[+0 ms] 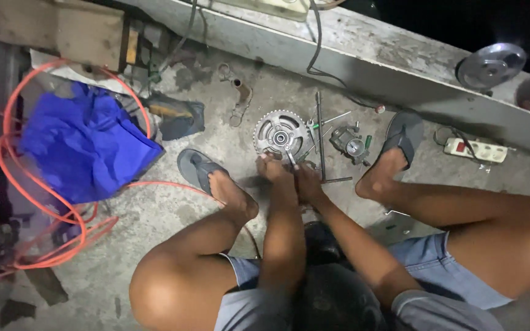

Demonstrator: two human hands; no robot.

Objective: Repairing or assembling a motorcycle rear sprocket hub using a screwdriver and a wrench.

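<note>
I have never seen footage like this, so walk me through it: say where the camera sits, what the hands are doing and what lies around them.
The camera sits on a person's head, looking down at their knees and bare hands. They squat on a concrete floor in sandals. Both hands, left hand and right hand, meet at the lower edge of a toothed metal sprocket wheel; a small metal tool shows between them, though whose grip holds it is unclear. Nearby lie a carburettor-like part, a blue cloth, an orange hose and a power strip.

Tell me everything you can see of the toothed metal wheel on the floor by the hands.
The sprocket wheel is a round, grey metal disc with teeth around its rim, cut-out holes and a central hub. It lies flat on the concrete floor between the person's feet. The left hand touches its lower edge; the right hand is close beside.
</note>
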